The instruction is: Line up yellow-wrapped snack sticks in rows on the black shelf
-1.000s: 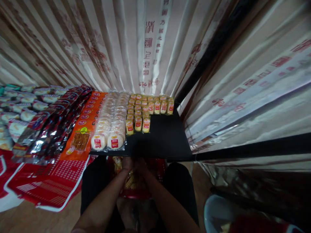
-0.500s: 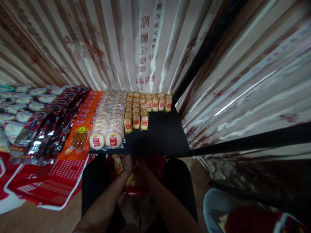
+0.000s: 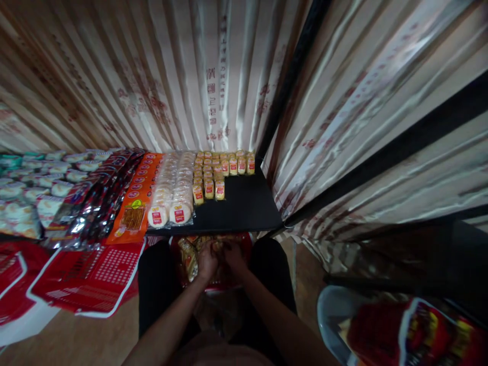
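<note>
Between my knees sits a red basket (image 3: 248, 245) holding yellowish wrapped snack packets (image 3: 187, 252). Over those packets, inside the basket, is my left hand (image 3: 208, 262), its fingers curled. Close beside it my right hand (image 3: 234, 255) is also curled inward. A small pale thing shows dimly between the fingertips; shadow hides what it is. Just beyond the hands, small yellow-wrapped cakes (image 3: 209, 188) stand in rows on a black shelf (image 3: 247, 203). To their left lie two rows of round white crackers (image 3: 180, 213) in clear wrappers.
Left of the crackers are orange snack bags (image 3: 131, 218), dark shiny packets (image 3: 82, 203) and white packets (image 3: 49, 208). Red bags (image 3: 87, 279) hang below the shelf's left part. Black posts (image 3: 290, 81) and a pleated curtain (image 3: 171, 76) enclose it. A pale tub (image 3: 328, 315) stands lower right.
My view has shifted, so more of the basket shows in front of the shelf. Both hands now appear clear of the shelf edge, close together over the packets. The shelf rows look unchanged.
</note>
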A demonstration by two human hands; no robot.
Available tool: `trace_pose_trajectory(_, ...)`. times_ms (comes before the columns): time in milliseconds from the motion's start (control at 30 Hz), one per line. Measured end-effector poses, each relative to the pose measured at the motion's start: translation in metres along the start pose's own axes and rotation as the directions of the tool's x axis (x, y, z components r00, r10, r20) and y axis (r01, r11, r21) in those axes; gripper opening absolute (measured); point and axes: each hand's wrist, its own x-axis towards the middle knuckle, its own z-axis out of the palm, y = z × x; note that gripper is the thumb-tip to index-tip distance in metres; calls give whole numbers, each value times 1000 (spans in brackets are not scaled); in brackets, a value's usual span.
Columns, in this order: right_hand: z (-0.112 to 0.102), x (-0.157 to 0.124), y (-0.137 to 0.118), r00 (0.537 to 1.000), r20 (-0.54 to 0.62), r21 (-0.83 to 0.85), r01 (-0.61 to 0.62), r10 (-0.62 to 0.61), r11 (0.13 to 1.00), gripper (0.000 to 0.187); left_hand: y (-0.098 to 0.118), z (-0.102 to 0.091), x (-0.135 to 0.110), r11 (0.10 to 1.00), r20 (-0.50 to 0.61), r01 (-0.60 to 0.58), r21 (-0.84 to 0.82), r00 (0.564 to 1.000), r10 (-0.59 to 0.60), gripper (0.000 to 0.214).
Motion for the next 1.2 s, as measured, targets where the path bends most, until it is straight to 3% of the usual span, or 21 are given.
trace_pose_trajectory(167,-36,-4,-22,995,42,15,87,-88,996,29,18,-15,-11,994,26,-106,-27,994,107,36)
trace_pose_trajectory(333,-63,-9,-41,972,174,125,140,-161,982,25,30,-19,-21,985,97,-89,-148,990,104,32)
trace_pose_trajectory(467,-74,-10,-56,978,137,198,125,-154,972,25,43,-23,-24,957,113,-110,-269,983,145,29)
trace_pose_trajectory(633,-79,-13,-76,986,2,324,158,-168,933,38,68,-34,-14,914,-1,-133,-383,990,144,26)
trace_pose_trajectory(900,-89,-16,-89,939,-113,23,330,-326,944,27,109,-34,15,878,1,-87,-471,995,100,22)
trace_pose_trajectory(1200,-91,26,-88,888,-226,-249,344,-399,905,34,138,-16,44,910,-12,-50,-412,999,49,20)
